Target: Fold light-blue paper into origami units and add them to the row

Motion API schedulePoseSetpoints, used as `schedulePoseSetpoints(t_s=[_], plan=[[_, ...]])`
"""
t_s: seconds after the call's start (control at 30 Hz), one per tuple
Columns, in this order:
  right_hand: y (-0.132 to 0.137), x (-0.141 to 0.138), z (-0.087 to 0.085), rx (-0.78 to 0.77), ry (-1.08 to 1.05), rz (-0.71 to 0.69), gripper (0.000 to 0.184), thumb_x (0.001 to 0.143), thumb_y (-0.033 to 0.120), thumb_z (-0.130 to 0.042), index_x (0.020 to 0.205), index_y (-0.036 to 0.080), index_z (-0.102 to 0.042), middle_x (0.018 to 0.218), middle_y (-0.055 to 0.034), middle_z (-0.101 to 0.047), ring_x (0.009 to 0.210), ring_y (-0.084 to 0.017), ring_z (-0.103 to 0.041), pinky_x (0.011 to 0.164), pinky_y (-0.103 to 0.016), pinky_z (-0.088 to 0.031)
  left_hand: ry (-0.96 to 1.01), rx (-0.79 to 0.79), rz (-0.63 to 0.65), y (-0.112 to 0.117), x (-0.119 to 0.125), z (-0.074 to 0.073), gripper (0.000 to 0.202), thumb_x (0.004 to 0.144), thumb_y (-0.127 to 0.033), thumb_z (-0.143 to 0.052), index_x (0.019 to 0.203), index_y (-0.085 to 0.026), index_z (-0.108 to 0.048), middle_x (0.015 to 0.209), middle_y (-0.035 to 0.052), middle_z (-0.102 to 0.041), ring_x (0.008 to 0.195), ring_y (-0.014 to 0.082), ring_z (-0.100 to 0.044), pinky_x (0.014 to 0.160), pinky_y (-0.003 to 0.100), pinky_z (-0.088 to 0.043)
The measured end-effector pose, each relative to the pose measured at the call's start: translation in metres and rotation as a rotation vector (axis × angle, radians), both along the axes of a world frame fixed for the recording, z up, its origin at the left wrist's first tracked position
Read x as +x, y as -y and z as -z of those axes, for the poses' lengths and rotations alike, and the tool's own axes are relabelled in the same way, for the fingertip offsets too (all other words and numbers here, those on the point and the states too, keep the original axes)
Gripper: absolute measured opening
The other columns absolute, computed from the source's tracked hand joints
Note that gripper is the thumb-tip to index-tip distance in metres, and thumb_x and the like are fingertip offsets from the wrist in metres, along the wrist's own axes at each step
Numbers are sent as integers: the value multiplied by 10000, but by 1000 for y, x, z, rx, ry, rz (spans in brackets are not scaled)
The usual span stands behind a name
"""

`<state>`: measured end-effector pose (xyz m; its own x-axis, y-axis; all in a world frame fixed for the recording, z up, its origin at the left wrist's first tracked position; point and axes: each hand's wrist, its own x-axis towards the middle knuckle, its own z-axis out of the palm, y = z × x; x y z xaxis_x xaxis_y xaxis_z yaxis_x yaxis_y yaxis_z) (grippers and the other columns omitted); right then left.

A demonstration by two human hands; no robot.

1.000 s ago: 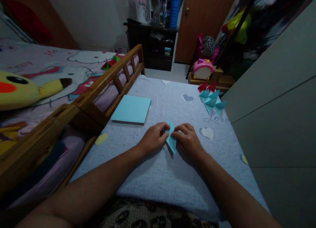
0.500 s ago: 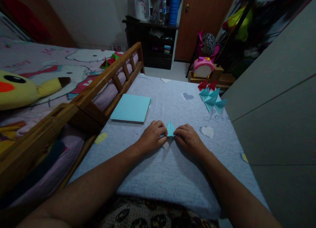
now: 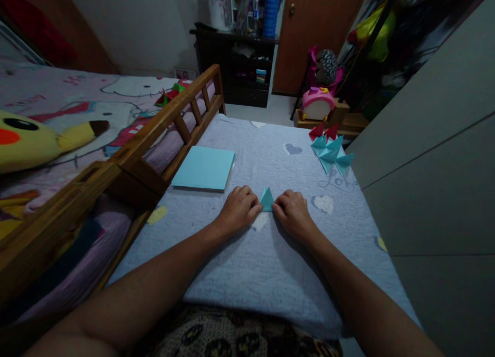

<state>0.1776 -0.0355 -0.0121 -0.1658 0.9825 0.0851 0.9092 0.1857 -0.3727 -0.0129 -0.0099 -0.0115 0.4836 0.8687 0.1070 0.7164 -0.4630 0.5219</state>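
A small turquoise folded paper [image 3: 266,200], shaped like a pointed triangle, lies between my hands on the blue bedspread [image 3: 247,264]. My left hand [image 3: 240,207] pinches its left corner with thumb and fingers. On the other side, my right hand [image 3: 293,211] has its fingers closed at the right corner. The tip points away from me and looks split at the top. A stack of turquoise paper sheets [image 3: 204,168] lies beyond my left hand. Finished-looking turquoise paper shapes [image 3: 331,153] and red paper shapes [image 3: 323,132] stand together at the far right.
A wooden bed rail [image 3: 162,125] runs along the left, with a yellow plush toy [image 3: 31,143] on the bed behind it. A pale cabinet [image 3: 436,156] borders the right side. Farther back are a dark shelf [image 3: 232,68] and a pink toy case [image 3: 317,103].
The folded paper now lies flatter on the bedspread, with its lower edge down and a plain triangular face showing. Both hands stay at its corners, with the right fingers slightly shifted.
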Motion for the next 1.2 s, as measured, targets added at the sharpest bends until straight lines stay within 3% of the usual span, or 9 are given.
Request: schedulePoseSetpoints(t_s=[0.67, 0.8, 0.93, 1.07, 1.2], plan=[[0, -5, 8, 105, 21, 77, 190, 891, 285, -625, 724, 202, -664, 884, -86, -631, 873, -254, -503, 730, -368, -345, -28, 27, -54, 0, 2, 0, 151, 885, -222, -588, 743, -186, -624, 860, 63, -583, 909, 244, -531, 859, 389, -422], [0, -5, 8, 98, 22, 84, 173, 885, 287, -636, 738, 202, -666, 890, -87, -633, 882, -261, -508, 736, -372, -345, -14, 58, -58, 2, 1, 2, 40, 865, -209, -617, 874, -180, -643, 926, 69, -596, 937, 251, -526, 868, 391, -434], [-1, -6, 6, 73, 38, 86, 166, 885, 287, -642, 745, 203, -670, 898, -91, -636, 887, -265, -512, 747, -378, -342, 31, 134, 28, 3, 0, 5, 242, 880, -160, -599, 1106, -208, -669, 1094, 87, -619, 1037, 262, -517, 929, 408, -434], [-1, -6, 6, 59, 52, 91, 160, 890, 295, -638, 765, 202, -673, 901, -86, -632, 894, -259, -514, 745, -366, -338, 14, 178, 165, 3, -1, 10, 260, 925, -156, -572, 1131, -255, -695, 1221, 64, -662, 1106, 273, -509, 977, 435, -418], [-1, -6, 8, 91, 40, 87, 167, 889, 302, -638, 754, 208, -665, 883, -82, -625, 879, -254, -507, 738, -361, -338, 19, 146, 204, 3, -1, 14, 289, 951, -168, -549, 1188, -273, -676, 1262, 53, -681, 1153, 279, -521, 993, 454, -422]])
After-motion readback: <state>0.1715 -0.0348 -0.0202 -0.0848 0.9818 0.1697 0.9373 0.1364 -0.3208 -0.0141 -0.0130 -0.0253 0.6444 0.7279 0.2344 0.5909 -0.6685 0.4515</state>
